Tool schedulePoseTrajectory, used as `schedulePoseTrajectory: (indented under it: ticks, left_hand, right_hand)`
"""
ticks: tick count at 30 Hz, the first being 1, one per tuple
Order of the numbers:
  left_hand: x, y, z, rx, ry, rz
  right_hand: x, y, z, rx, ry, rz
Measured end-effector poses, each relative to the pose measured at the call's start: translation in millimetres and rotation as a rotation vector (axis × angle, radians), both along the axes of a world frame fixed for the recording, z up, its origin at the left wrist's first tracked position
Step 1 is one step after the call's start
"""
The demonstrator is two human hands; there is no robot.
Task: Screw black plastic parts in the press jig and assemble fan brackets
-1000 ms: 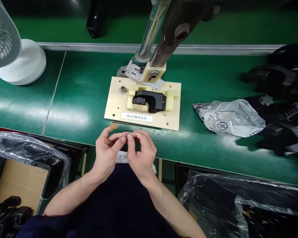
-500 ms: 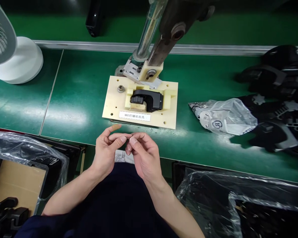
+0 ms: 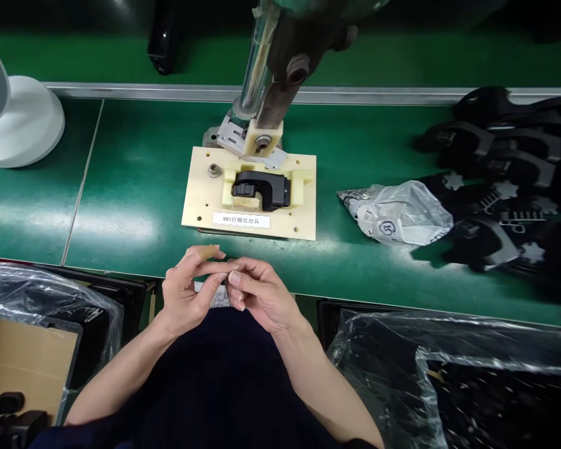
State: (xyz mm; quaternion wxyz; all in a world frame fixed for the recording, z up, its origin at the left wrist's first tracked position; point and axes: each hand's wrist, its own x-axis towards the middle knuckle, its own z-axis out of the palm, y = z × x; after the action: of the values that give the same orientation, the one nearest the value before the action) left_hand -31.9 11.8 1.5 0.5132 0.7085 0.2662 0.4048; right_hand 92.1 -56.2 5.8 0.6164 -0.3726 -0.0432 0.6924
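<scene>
My left hand (image 3: 192,288) and my right hand (image 3: 260,292) meet fingertip to fingertip just in front of the bench edge. Both are closed in a pinch, thumbs against index fingers; whatever lies between them is too small or hidden to make out. Beyond them on the bench is a cream fixture plate (image 3: 194,206) with a white label along its front. A curved black plastic part (image 3: 264,187) rests in the raised nest of that plate. Over the back of the plate hangs a press arm (image 3: 280,100) with a cream block (image 3: 263,141) at its lower end.
Right of the fixture lies a clear plastic bag (image 3: 402,215), with many black parts (image 3: 486,156) piled beyond it. A white fan base (image 3: 25,125) stands at the left. Plastic-lined bins sit below the bench edge: a left bin (image 3: 98,312) and a right bin (image 3: 378,337).
The whole view has shifted, so the bench things appear farther left. My hands stay together in a pinch, with the left fingers slightly more curled.
</scene>
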Motion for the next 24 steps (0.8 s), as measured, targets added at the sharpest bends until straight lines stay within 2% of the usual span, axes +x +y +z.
schedulePoseTrajectory:
  ticks: [3, 8, 10, 14, 20, 24]
  left_hand:
    - [1.7, -2.2, 0.3, -0.036, -0.019, -0.056]
    - [7.6, -8.8, 4.1, -0.285, -0.068, 0.062]
    - [10.5, -10.0, 6.1, -0.379, -0.104, 0.061]
    - [16.6, -10.8, 10.9, -0.501, -0.130, 0.038]
    - [22.2, -13.3, 17.3, -0.627, -0.130, 0.092]
    - [23.1, -8.9, 18.3, -0.756, -0.123, 0.089]
  right_hand:
    - [-3.1, -1.6, -0.9, 0.011, -0.017, -0.069]
    - [-8.7, -1.6, 2.3, 0.018, -0.273, -0.355]
    - [-10.0, -1.4, 3.5, 0.012, -0.325, -0.411]
    - [-15.4, -2.1, 3.8, 0.031, -0.369, -0.455]
    - [-26.8, -3.7, -2.5, 0.060, -0.500, -0.481]
    - [-19.6, -7.2, -7.3, 0.095, -0.596, -0.428]
